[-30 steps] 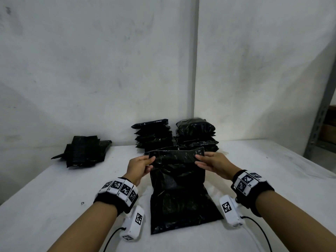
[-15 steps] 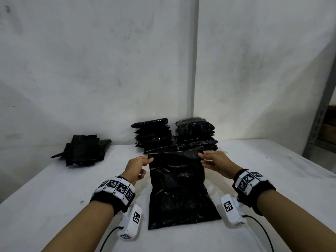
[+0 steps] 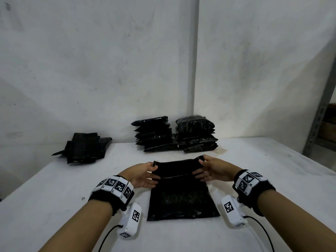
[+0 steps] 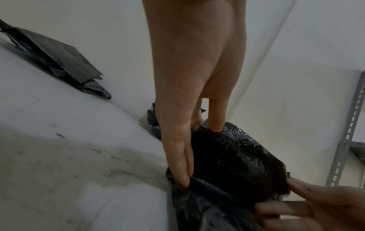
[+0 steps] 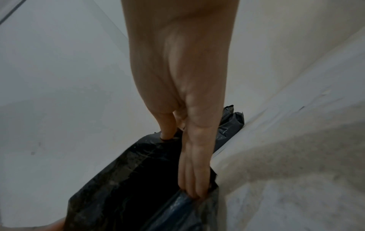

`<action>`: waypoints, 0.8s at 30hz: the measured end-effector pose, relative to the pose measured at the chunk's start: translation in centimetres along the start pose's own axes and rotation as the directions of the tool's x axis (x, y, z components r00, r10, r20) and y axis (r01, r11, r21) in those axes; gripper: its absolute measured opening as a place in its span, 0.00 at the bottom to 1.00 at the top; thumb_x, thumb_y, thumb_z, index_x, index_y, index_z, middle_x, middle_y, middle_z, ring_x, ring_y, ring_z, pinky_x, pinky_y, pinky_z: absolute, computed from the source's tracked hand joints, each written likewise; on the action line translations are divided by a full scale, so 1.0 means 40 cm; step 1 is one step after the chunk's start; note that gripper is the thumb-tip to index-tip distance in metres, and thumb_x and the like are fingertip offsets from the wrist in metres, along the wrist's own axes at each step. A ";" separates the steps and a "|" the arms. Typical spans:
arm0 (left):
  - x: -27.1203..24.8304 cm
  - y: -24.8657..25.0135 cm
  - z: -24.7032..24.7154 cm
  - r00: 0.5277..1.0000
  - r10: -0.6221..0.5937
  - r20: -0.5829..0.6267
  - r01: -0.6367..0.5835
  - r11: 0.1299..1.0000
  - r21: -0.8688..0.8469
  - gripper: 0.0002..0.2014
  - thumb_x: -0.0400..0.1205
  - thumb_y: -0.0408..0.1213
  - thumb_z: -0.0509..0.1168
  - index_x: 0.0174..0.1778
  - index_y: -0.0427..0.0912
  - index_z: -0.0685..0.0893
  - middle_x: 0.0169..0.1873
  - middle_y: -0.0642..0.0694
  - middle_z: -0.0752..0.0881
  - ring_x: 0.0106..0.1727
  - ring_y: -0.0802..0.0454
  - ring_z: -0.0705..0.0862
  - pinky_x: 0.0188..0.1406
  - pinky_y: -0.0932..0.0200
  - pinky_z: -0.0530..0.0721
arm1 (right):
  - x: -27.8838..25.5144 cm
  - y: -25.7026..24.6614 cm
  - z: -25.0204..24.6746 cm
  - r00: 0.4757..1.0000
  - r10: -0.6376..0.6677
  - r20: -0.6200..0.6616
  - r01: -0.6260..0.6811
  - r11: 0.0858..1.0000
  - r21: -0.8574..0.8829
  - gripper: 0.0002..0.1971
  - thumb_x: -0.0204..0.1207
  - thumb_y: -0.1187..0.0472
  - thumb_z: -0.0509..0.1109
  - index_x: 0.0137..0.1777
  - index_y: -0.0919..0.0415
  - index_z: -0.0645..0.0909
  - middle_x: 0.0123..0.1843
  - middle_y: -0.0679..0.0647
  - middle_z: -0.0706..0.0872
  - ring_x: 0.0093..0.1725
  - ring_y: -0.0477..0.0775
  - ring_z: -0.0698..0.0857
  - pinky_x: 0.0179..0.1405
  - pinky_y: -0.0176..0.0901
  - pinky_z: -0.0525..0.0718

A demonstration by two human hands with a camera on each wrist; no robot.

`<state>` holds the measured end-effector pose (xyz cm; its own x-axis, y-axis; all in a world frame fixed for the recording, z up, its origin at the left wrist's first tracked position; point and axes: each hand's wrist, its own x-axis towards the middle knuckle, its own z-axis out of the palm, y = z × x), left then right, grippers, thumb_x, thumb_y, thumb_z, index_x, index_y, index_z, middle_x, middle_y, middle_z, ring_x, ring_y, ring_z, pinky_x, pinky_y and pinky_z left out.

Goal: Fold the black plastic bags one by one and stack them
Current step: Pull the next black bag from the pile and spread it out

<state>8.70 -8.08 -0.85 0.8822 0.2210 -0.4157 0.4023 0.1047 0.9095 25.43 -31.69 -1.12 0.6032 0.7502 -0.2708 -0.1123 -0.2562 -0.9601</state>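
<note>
At frame centre both hands, left hand and right hand, have lowered the black plastic bag onto the worktop, each grip pinching its far flap, so folding is underway.

The black plastic bag in front of me lies flat on the table, glossy and crinkled, its far end turned over toward me into a band across its width. Beyond it stand two stacks of folded bags, side by side by the wall. Off to my left lies a loose heap of unfolded bags.
</note>
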 end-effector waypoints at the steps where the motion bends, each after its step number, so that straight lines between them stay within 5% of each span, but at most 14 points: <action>1: 0.000 -0.001 0.001 1.000 -0.001 0.002 0.001 1.000 -0.002 0.08 0.87 0.40 0.58 0.61 0.45 0.76 0.59 0.34 0.81 0.57 0.39 0.82 0.54 0.48 0.82 | 0.004 0.006 -0.003 1.000 0.015 0.013 -0.014 1.000 -0.009 0.08 0.89 0.56 0.54 0.60 0.58 0.70 0.61 0.70 0.85 0.55 0.65 0.87 0.55 0.54 0.85; 5: -0.001 -0.005 0.000 1.000 0.015 0.006 -0.015 0.998 -0.057 0.04 0.88 0.38 0.57 0.56 0.44 0.75 0.55 0.35 0.80 0.52 0.41 0.81 0.52 0.44 0.82 | 0.013 0.019 -0.007 1.000 -0.006 0.002 0.006 1.000 0.004 0.06 0.88 0.57 0.56 0.55 0.56 0.73 0.57 0.65 0.85 0.48 0.56 0.86 0.47 0.44 0.82; 11: 0.013 -0.041 -0.004 0.992 0.110 -0.059 -0.119 0.978 -0.174 0.03 0.85 0.37 0.62 0.52 0.45 0.75 0.47 0.43 0.83 0.47 0.49 0.82 0.50 0.55 0.81 | 0.010 0.040 -0.015 0.999 -0.048 -0.010 0.048 0.999 -0.001 0.06 0.85 0.60 0.63 0.58 0.59 0.75 0.52 0.57 0.81 0.49 0.51 0.81 0.50 0.40 0.80; 16: 0.014 -0.035 -0.010 0.983 0.101 -0.154 -0.135 0.964 -0.228 0.04 0.82 0.29 0.63 0.49 0.41 0.76 0.36 0.44 0.82 0.33 0.52 0.78 0.29 0.64 0.81 | -0.021 0.014 -0.024 0.996 -0.036 -0.083 0.010 0.955 -0.296 0.05 0.79 0.54 0.72 0.44 0.54 0.83 0.37 0.45 0.79 0.37 0.46 0.76 0.39 0.35 0.74; 19: 0.005 -0.032 -0.012 0.986 0.036 -0.164 -0.077 0.964 -0.253 0.04 0.80 0.34 0.63 0.46 0.37 0.78 0.37 0.42 0.84 0.35 0.50 0.82 0.32 0.62 0.85 | -0.035 0.011 -0.031 0.997 -0.044 -0.062 0.026 0.962 -0.273 0.06 0.76 0.55 0.75 0.41 0.54 0.84 0.32 0.45 0.75 0.29 0.44 0.72 0.29 0.33 0.71; 22: -0.001 -0.031 -0.014 0.979 0.021 -0.201 -0.076 0.961 -0.266 0.15 0.82 0.47 0.64 0.47 0.36 0.80 0.40 0.38 0.86 0.39 0.46 0.85 0.38 0.58 0.86 | -0.044 0.013 -0.036 0.994 -0.074 -0.084 0.037 0.924 -0.380 0.13 0.76 0.51 0.75 0.30 0.50 0.83 0.26 0.44 0.68 0.24 0.45 0.62 0.23 0.33 0.62; 24: -0.004 -0.034 -0.014 0.982 0.013 -0.190 -0.059 0.969 -0.238 0.20 0.81 0.52 0.66 0.50 0.34 0.81 0.40 0.38 0.87 0.38 0.47 0.86 0.38 0.58 0.88 | -0.048 0.015 -0.040 0.998 -0.057 -0.040 0.041 0.945 -0.325 0.15 0.78 0.55 0.74 0.29 0.51 0.83 0.27 0.47 0.77 0.23 0.45 0.67 0.23 0.32 0.65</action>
<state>7.86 -7.73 -2.03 0.8248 0.4029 -0.3967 0.2795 0.3194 0.9055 25.46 -34.25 -1.08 0.6398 0.7386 -0.2125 0.1750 -0.4093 -0.8955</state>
